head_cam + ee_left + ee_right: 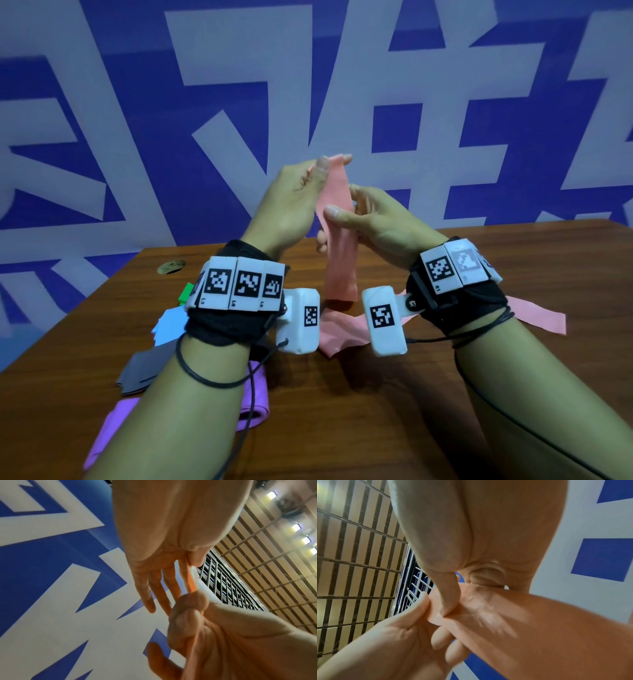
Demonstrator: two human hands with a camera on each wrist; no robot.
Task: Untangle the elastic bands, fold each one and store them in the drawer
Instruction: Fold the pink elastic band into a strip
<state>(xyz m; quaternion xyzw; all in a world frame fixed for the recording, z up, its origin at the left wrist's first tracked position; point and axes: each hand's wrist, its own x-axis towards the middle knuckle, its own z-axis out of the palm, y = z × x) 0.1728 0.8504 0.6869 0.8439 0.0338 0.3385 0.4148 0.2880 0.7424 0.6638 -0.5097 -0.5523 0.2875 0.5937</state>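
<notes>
Both hands are raised over the wooden table [428, 394] with a salmon-pink elastic band [339, 267] between them. My left hand [334, 162] pinches the band's top end between thumb and forefinger, the other fingers straight [145, 599]. A little lower, my right hand [342, 207] pinches the same strip with thumb in front. The band hangs down to the table and trails off to the right [541, 318]. In the right wrist view the thumb [448, 599] presses on the pink band [496, 618]. No drawer is in view.
Folded bands lie on the table's left side under my left forearm: green [185, 293], light blue [171, 323], grey [147, 368] and purple [255, 397]. A round cable hole [171, 266] sits near the far left edge. A blue-and-white wall stands behind.
</notes>
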